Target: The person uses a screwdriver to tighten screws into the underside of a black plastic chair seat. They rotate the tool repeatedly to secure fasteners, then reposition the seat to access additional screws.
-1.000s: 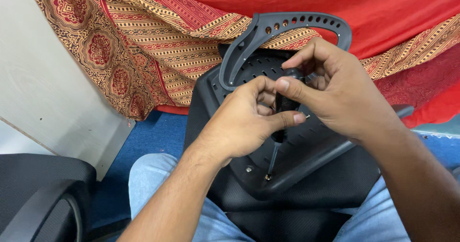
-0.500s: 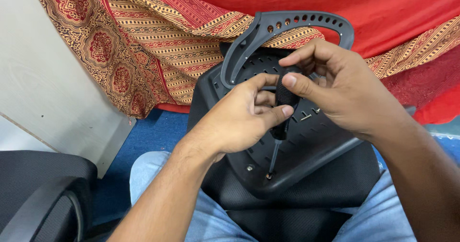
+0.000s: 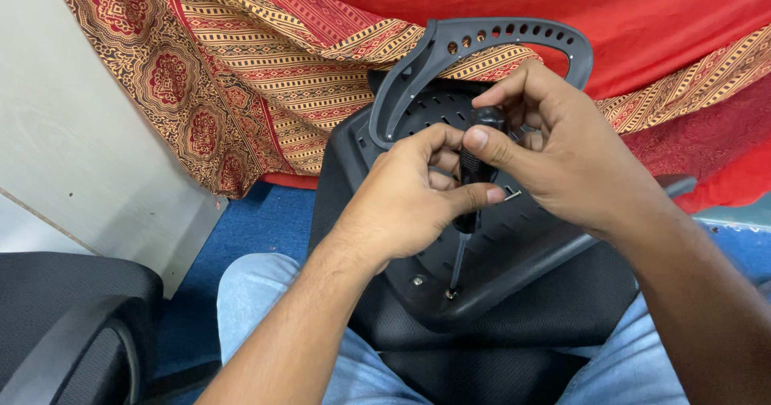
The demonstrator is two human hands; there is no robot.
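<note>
A black-handled screwdriver [image 3: 474,188] was held in the grip of both the left hand [image 3: 405,200] and right hand [image 3: 562,152], its tip set on a screw [image 3: 451,293] in the black chair part [image 3: 514,252] resting on the lap.

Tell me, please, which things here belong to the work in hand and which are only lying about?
In use:
- black-handled screwdriver, gripped by left hand and right hand, tip on a screw
- black plastic chair base plate with grey perforated armrest loop, on the lap

Lying about:
- red and gold patterned cloth
- black mesh chair at lower left
- blue floor
</note>
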